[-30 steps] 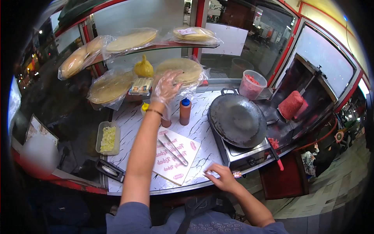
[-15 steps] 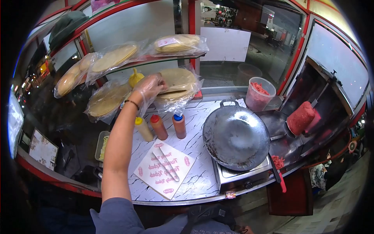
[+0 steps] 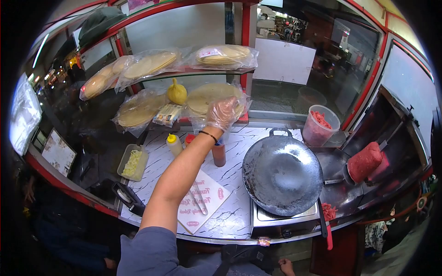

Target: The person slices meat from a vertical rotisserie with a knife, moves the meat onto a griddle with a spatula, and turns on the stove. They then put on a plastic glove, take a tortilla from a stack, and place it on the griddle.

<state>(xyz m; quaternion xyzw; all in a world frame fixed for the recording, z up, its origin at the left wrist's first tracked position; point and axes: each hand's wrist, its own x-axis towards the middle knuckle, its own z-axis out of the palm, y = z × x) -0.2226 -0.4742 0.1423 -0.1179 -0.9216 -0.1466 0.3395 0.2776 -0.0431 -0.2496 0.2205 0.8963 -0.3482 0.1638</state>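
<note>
My left hand point(image 3: 222, 113), in a clear plastic glove, reaches over the right side of a stack of flatbreads point(image 3: 209, 96) in an open plastic bag on the lower shelf. Its fingers look curled; what they hold against the bag is hidden. My right hand point(image 3: 286, 267) hangs low at the bottom edge, partly cut off, its fingers hard to make out. Beneath my left forearm stand a yellow-capped squeeze bottle point(image 3: 174, 145), a red-capped one mostly covered, and a sauce bottle point(image 3: 219, 155). Printed kebab paper point(image 3: 214, 198) lies on the counter, partly behind the arm.
A large dark pan point(image 3: 282, 175) sits on a stove, with a red-handled knife point(image 3: 328, 237) beside it. Behind is a tub of red shreds point(image 3: 321, 124); a meat cone point(image 3: 364, 162) stands right. Shredded greens fill a container point(image 3: 140, 172) at left. More bagged flatbreads point(image 3: 223, 54) lie above.
My left hand has moved right across the flatbread stack, from its left edge to its right side. The lifted flatbread edge now lies flatter. The view has shifted, and my right hand shows more.
</note>
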